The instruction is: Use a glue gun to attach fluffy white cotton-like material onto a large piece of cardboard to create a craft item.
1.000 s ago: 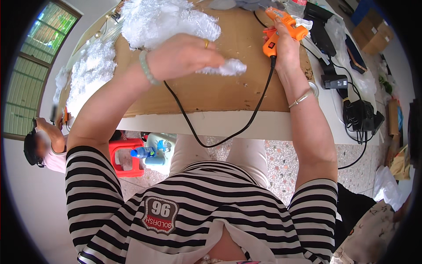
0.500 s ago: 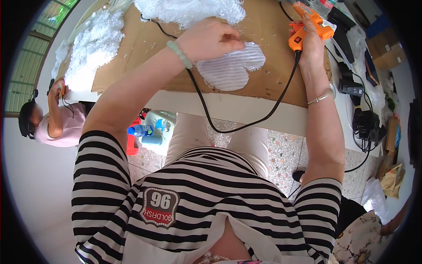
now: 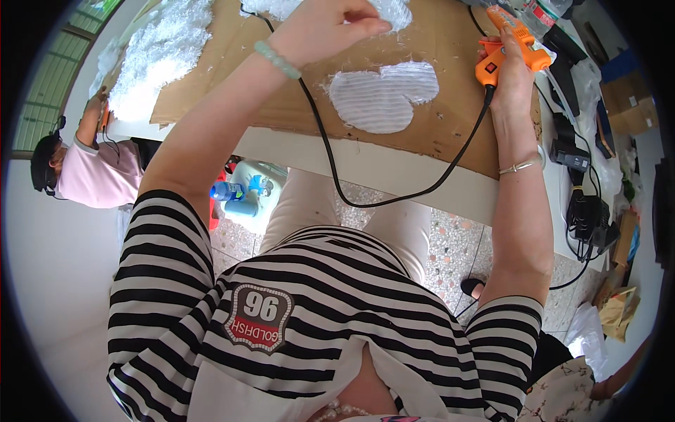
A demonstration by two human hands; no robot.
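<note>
My right hand [image 3: 517, 81] is wrapped round an orange hot glue gun [image 3: 492, 67], its black cord looping down across the table's front edge. My left hand [image 3: 327, 28] hovers near a pile of white fluffy pieces [image 3: 397, 13] at the far side, fingers curled in and thumb stretched along them; what they hold, if anything, is too small to make out. Between the hands, a white ribbed fabric piece with two rounded lobes [image 3: 373, 98] lies flat on the brown cardboard [image 3: 450, 133], touched by neither hand.
More white fluffy material [image 3: 165, 53] is heaped at the left. Black power adapters and cables [image 3: 587, 218] crowd the right edge, with a plastic bottle [image 3: 538, 17] beyond. A stool holding a blue bottle [image 3: 228, 191] stands below. A co-worker in pink [image 3: 102, 172] works at the far left.
My left hand has moved away from the two-lobed piece toward the far fluffy pile. The glue gun stays in my right hand, and the view has shifted slightly.
</note>
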